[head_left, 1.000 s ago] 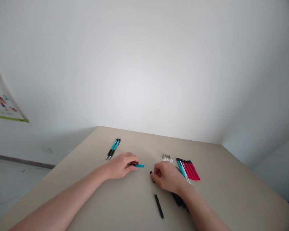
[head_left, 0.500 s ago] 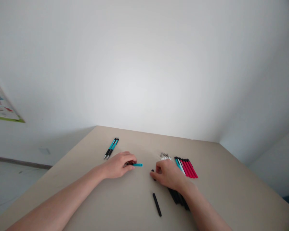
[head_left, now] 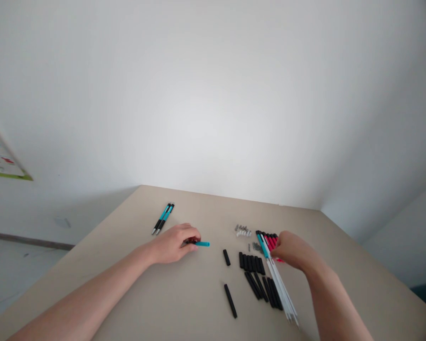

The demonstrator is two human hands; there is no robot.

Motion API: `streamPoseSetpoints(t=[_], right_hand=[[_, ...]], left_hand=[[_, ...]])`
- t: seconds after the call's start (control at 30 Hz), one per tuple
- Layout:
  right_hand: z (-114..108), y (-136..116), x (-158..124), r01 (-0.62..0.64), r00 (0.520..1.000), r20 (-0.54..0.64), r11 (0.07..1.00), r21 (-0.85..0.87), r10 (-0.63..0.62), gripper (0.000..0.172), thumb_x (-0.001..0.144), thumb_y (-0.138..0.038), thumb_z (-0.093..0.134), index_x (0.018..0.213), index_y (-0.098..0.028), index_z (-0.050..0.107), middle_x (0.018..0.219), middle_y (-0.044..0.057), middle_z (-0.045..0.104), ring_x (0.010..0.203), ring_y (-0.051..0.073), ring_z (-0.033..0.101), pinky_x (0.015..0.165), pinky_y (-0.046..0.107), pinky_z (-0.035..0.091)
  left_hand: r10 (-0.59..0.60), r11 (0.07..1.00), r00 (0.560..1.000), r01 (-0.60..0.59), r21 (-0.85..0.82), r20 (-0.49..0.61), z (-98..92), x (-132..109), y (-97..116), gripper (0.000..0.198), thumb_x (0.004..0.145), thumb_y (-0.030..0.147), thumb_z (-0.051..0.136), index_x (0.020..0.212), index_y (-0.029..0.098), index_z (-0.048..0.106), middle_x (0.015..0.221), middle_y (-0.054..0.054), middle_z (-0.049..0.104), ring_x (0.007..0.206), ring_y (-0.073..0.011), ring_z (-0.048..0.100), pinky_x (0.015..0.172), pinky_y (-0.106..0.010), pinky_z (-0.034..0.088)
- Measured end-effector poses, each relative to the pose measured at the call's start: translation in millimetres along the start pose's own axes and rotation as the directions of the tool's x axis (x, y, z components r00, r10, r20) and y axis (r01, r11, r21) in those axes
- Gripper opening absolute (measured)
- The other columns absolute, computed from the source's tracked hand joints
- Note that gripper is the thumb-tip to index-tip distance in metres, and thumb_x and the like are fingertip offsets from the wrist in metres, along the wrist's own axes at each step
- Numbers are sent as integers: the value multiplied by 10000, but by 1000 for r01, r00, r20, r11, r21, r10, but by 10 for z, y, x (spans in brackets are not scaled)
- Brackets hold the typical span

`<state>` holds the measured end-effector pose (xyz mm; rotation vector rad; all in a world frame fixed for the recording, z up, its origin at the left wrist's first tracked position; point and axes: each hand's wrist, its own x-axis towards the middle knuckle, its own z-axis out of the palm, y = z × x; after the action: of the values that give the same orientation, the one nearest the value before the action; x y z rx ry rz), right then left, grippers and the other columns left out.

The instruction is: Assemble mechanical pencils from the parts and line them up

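My left hand (head_left: 180, 242) rests on the table, its fingers closed around a turquoise pen barrel (head_left: 203, 244) whose open end sticks out to the right. My right hand (head_left: 290, 250) is curled over the red pen barrels (head_left: 269, 240), hiding part of them. Its fingertips are bent together beside the upper ends of a bundle of thin white pen refills (head_left: 283, 293); what is between them is hidden. Left of these fingertips lie a turquoise barrel (head_left: 261, 244) and a white barrel (head_left: 264, 242).
Two assembled turquoise-and-black pens (head_left: 163, 219) lie at the back left. Short black grips (head_left: 251, 262) and longer black tubes (head_left: 257, 285) form rows. A single black grip (head_left: 226, 257) and tube (head_left: 230, 301) lie apart. Springs (head_left: 257, 247) and small white parts (head_left: 244, 233) sit nearby.
My right hand has moved right, from beside the single black grip to the barrels and refills, uncovering the rows of black parts. The single black grip now lies free. My left hand stays put.
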<state>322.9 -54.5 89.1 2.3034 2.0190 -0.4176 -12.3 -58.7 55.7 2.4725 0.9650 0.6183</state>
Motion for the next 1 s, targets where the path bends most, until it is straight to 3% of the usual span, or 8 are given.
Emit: streamPoseSetpoints(t=[0.17,0.4,1.0], right_hand=[[39,43,-22,-25,993,121,998,54,18,145,531,-92,614,450,-161,516,516,53,595,572,194,610,478,239,355],[74,49,-18,-3,980,198,994,112,-20,159,530,-57,565,424,-162,509,467,28,592,516,165,610,500,233,402],[154,27,29,-3,983,182,998,70,-10,123,485,-103,550,424,-175,472,472,27,590,498,168,586,456,234,355]], left_hand=[[11,1000,1000,-11,10,3,10,-6,-22,35,842,174,558,871,177,578,838,-24,584,793,-150,532,718,-249,410],[31,999,1000,-31,18,3,24,-6,-38,43,849,173,560,887,179,580,839,-22,597,812,-151,530,733,-244,404],[46,999,999,-46,17,-2,28,-2,-50,54,848,194,562,887,179,595,832,-33,607,812,-160,540,736,-254,418]])
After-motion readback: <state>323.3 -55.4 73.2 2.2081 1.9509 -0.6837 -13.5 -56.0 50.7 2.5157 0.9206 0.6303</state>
